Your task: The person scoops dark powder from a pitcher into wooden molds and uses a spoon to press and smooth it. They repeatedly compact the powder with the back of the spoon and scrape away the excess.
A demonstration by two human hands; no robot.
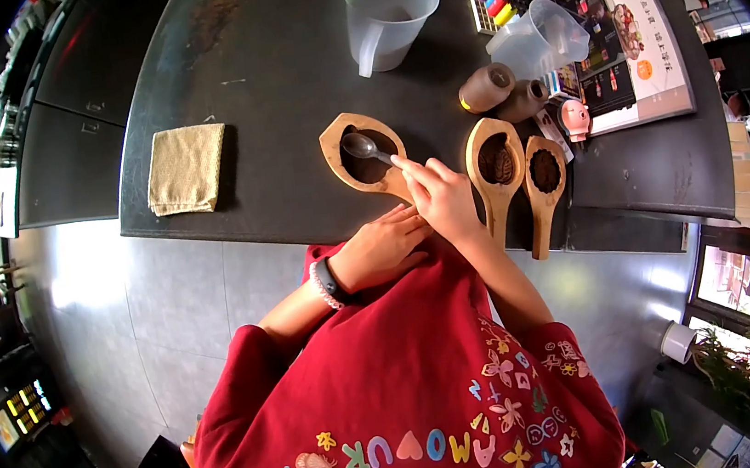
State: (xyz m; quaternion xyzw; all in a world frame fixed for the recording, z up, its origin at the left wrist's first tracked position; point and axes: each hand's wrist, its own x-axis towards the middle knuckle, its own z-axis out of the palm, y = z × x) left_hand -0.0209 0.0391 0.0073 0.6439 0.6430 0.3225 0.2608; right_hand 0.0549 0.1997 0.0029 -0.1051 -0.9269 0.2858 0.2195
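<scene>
My right hand [441, 203] is closed around the handle of a metal spoon [360, 146]. The spoon's bowl is over the hollow of a wooden mould [339, 166], whose inside looks dark. My left hand [378, 247], with a black wristband, lies at the table's near edge, its fingers over the handle of this mould and close under the right hand. Part of that handle is hidden by both hands. Two more wooden moulds, a larger one [481, 162] and a smaller one [538, 206], lie to the right with dark, patterned hollows.
A folded tan cloth [187, 169] lies at the left of the dark table [282, 69]. At the back stand a plastic measuring jug [393, 24] and a clear container [547, 39]. Two brown jars [488, 87], a pink pig figurine [575, 117] and a printed menu board [639, 37] are on the right.
</scene>
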